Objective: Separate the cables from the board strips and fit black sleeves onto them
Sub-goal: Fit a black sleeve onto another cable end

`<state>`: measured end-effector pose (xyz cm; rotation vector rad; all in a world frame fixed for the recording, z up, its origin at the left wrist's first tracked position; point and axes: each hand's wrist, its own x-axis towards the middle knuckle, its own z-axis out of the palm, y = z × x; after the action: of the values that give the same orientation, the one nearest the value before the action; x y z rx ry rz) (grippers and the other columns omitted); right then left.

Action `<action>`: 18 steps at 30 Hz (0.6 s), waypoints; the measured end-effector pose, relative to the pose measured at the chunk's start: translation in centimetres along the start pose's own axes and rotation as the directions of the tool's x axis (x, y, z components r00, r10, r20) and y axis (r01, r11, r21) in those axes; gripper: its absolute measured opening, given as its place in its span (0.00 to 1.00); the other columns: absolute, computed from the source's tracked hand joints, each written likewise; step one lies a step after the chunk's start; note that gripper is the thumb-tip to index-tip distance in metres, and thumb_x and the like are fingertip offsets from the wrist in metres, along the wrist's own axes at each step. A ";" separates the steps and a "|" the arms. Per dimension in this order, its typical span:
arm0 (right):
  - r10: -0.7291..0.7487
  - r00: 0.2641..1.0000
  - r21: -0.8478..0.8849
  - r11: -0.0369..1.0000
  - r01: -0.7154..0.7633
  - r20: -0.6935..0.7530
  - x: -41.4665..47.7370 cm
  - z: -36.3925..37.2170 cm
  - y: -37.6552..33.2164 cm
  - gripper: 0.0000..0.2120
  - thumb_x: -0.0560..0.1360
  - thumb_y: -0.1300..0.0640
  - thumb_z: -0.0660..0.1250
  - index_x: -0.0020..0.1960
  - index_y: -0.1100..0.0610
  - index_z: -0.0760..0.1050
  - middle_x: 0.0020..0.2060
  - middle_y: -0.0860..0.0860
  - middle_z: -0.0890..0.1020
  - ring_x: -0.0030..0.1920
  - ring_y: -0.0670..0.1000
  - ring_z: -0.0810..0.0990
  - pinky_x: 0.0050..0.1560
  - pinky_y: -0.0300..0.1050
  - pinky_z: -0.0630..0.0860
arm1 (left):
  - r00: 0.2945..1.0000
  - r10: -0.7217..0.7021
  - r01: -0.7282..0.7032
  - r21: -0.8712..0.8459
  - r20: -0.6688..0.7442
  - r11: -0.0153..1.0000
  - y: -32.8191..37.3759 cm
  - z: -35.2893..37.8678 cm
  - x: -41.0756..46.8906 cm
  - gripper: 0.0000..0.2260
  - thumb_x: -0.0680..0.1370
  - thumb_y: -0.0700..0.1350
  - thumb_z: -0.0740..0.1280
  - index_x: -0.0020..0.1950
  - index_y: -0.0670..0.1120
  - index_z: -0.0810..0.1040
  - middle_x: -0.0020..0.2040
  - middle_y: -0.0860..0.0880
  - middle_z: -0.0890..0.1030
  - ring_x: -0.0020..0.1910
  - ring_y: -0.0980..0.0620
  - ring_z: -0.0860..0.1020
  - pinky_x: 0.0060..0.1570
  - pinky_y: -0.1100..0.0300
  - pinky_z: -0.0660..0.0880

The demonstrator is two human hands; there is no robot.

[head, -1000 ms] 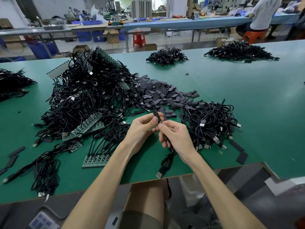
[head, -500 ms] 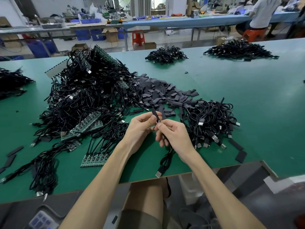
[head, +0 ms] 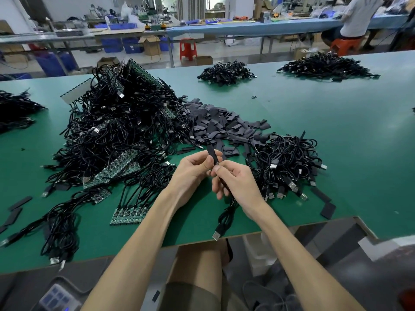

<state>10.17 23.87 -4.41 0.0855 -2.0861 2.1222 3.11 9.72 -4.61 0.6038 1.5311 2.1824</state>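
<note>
Cable: hangs from the right hand to the desk's near edge, with its USB plug at the rim.
Right hand: curled, pinching the cable's upper end.
Left hand: thumb and fingers pinch a black sleeve, held upright above the desk, its lower end meeting the cable tip.
Board strip: flat, left of the forearms, cables attached.
Cable heap: just right of the hands.
Loose sleeves: piled behind the hands.
Large tangle: cables on board strips, left.
Far heaps: well apart across the desk.
</note>
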 end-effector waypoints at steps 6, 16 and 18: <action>-0.012 1.000 0.016 1.000 0.013 -0.013 -0.1 -0.1 -0.3 0.14 0.83 0.56 0.61 0.41 0.58 0.79 0.30 0.55 0.82 0.25 0.53 0.77 0.26 0.39 0.68 | 0.999 -0.016 0.015 -0.020 -0.039 1.000 0.3 0.3 0.1 0.23 0.65 0.57 0.82 0.52 0.45 0.86 0.46 0.47 0.83 0.41 0.49 0.80 0.49 0.51 0.76; -0.009 0.998 0.052 0.999 0.013 -0.066 -0.2 0.0 -0.3 0.14 0.84 0.59 0.63 0.42 0.60 0.79 0.30 0.55 0.82 0.26 0.52 0.76 0.26 0.38 0.68 | 1.000 0.029 -0.028 0.021 -0.009 0.999 0.4 0.5 -0.1 0.22 0.70 0.56 0.79 0.57 0.44 0.86 0.53 0.37 0.81 0.38 0.47 0.81 0.46 0.56 0.79; -0.008 0.998 0.054 0.998 0.012 -0.066 -0.2 -0.1 -0.4 0.14 0.84 0.59 0.63 0.42 0.60 0.79 0.30 0.55 0.82 0.26 0.52 0.77 0.27 0.38 0.68 | 0.999 0.031 -0.031 0.022 -0.013 0.999 0.3 0.4 -0.1 0.22 0.69 0.56 0.79 0.57 0.44 0.86 0.53 0.39 0.83 0.38 0.48 0.82 0.47 0.54 0.79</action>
<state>10.43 23.96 -4.03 0.0327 -1.9878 2.1467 3.38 9.91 -4.17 0.6253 1.5638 2.1993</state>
